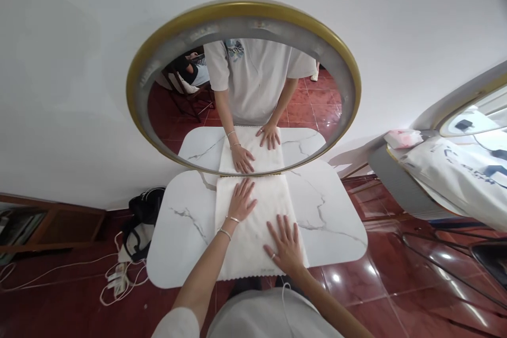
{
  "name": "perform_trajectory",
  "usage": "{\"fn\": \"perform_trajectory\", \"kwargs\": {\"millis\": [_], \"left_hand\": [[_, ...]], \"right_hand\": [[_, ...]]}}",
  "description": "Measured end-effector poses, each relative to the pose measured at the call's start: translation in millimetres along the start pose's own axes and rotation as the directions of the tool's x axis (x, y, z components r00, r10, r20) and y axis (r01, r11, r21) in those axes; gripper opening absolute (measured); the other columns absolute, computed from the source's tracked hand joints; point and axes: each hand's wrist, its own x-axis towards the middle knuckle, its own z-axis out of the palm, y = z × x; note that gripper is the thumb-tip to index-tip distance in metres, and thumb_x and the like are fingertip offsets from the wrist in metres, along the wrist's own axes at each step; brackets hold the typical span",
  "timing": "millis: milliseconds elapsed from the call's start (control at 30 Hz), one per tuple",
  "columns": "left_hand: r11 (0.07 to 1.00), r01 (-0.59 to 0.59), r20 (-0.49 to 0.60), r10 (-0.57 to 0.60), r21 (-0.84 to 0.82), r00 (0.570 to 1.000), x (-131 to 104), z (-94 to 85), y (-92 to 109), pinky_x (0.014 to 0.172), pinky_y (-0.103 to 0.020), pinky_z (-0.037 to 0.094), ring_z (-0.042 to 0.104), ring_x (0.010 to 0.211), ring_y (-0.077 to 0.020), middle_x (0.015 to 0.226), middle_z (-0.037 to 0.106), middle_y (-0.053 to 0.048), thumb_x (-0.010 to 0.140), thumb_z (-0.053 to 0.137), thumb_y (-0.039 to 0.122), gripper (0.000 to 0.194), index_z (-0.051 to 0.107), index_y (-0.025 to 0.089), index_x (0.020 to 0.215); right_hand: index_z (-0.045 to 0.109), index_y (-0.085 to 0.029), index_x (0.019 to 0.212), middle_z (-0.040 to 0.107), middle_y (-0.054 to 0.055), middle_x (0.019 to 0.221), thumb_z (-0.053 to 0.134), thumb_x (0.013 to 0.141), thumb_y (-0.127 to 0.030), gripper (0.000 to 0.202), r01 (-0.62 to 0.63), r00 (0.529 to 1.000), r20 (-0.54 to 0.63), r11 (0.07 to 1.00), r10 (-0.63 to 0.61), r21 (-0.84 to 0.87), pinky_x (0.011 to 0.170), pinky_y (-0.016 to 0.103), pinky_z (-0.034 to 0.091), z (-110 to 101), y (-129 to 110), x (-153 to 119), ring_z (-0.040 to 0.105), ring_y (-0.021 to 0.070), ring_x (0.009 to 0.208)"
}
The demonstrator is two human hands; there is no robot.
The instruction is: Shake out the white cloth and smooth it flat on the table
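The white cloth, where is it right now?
In the head view, the white cloth lies across the middle of the marbled table, just below the mirror, under the left hand and right hand.

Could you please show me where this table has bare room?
Bare patches lie on the table left of the white cloth, out to the rounded left end, and right of it, out to the right end. The middle is crowded: the left hand and right hand lie palm down on the cloth, and the left forearm crosses its left edge.
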Motion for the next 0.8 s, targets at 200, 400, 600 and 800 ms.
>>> {"fn": "perform_trajectory", "kwargs": {"millis": [200,400,600,800], "left_hand": [[0.999,0.023,0.009,-0.023,0.034,1.000,-26,-22.1,-46,0.118,-0.046,0.016,0.017,0.147,-0.0233,0.157,0.026,-0.010,0.093,0.043,0.041,0.062,0.026,0.019,0.149],[0.996,0.078,-0.013,-0.078,0.047,0.997,-26,-12.7,-25,0.117,-0.054,0.015,0.011,0.148,-0.0272,0.158,0.020,-0.012,0.092,0.046,0.038,0.064,0.026,0.019,0.149],[0.997,0.054,-0.004,-0.055,-0.051,0.999,-2,3.0,28,0.117,-0.055,0.018,0.012,0.147,-0.0280,0.158,0.020,-0.013,0.092,0.045,0.037,0.063,0.028,0.017,0.149],[0.956,0.287,-0.069,-0.292,-0.066,0.954,-90,-8.4,59,0.115,-0.058,0.022,0.012,0.147,-0.0327,0.160,0.013,-0.012,0.091,0.045,0.048,0.069,0.021,0.024,0.152]], "right_hand": [[0.014,-0.031,0.153,0.011,0.011,0.159,0.046,0.091,-0.054,0.073,0.038,0.999,-0.005,0.999,-0.038,0.038,0.111,0.060,0.015,9,-48,14,0.010,0.0369,0.145],[0.007,-0.027,0.154,0.034,0.011,0.152,0.034,0.097,-0.047,0.066,-0.060,0.989,-0.131,0.996,0.069,0.071,0.112,0.061,0.015,23,-46,28,0.024,0.0312,0.142],[0.003,-0.019,0.154,0.021,0.013,0.157,0.030,0.099,-0.040,0.065,-0.162,0.946,-0.269,0.983,0.179,0.083,0.113,0.051,0.024,30,5,86,0.012,0.0263,0.146],[-0.007,-0.021,0.153,0.004,0.008,0.160,0.029,0.099,-0.037,0.067,-0.163,0.965,-0.208,0.987,0.159,-0.001,0.115,0.051,0.019,37,31,118,0.008,0.0243,0.147]]}}
